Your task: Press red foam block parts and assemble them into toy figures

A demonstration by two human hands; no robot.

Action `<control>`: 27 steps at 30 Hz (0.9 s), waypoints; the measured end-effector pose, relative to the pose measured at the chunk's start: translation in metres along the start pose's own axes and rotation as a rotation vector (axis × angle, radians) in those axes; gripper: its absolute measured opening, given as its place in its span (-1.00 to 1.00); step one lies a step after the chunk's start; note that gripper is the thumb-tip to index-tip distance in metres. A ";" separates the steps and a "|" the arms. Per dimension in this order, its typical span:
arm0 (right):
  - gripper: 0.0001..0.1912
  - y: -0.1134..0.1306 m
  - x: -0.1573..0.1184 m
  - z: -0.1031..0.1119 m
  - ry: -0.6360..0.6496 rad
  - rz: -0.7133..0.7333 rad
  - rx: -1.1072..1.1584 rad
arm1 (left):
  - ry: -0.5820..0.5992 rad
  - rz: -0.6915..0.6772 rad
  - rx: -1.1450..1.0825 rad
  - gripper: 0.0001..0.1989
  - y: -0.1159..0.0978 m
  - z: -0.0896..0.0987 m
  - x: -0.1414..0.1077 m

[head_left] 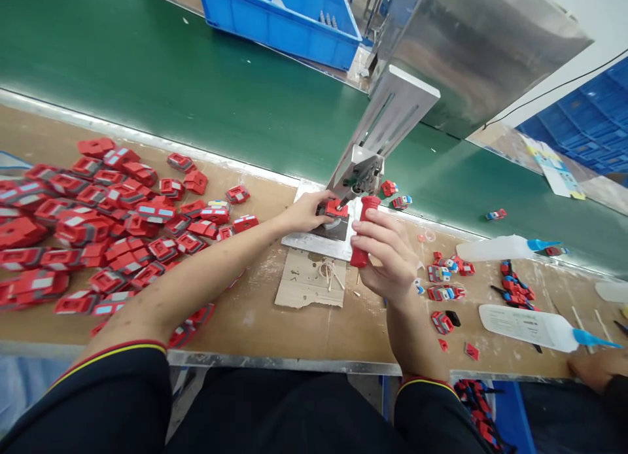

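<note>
My left hand (309,212) is closed on a red toy car body (336,209), keeping it on the dark base of a toggle clamp press (363,169). The clamp's rod tip comes down onto or just over the car body; contact is hard to make out. My right hand (385,251) wraps round the clamp's red lever handle (360,238), which stands roughly upright. Beneath the press is a pale metal plate (318,244). To the left spreads a big pile of red toy car bodies (118,212).
Behind the bench runs a green conveyor belt (147,87), with a blue crate (284,22) beyond. At right lie white bottles (527,326) with blue nozzles and several small toy cars (445,292). A piece of cardboard (304,287) holds cotton swabs. Another person's hand (596,369) shows at far right.
</note>
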State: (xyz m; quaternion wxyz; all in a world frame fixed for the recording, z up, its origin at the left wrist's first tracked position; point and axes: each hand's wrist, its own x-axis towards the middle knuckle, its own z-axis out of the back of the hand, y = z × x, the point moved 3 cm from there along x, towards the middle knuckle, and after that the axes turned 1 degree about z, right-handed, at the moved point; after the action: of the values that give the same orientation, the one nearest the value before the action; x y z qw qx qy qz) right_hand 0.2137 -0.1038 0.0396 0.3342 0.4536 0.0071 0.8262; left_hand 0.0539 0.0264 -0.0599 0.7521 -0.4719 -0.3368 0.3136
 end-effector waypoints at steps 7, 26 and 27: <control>-0.59 -0.005 -0.016 -0.011 -0.134 -0.657 0.650 | -0.036 0.041 0.045 -0.58 0.000 -0.004 -0.003; -0.50 -0.036 -0.033 -0.056 -0.028 -0.759 0.580 | -0.080 0.019 0.164 -0.60 0.000 -0.014 -0.006; -0.52 -0.033 -0.035 -0.050 -0.037 -0.746 0.544 | -0.089 0.008 0.193 -0.53 -0.004 -0.012 -0.009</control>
State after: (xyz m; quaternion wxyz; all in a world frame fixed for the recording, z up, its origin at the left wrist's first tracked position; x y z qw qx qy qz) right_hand 0.2068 -0.0833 -0.0258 0.4776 0.5060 0.3802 0.6093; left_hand 0.0587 0.0123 -0.0623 0.7771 -0.3840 -0.3363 0.3681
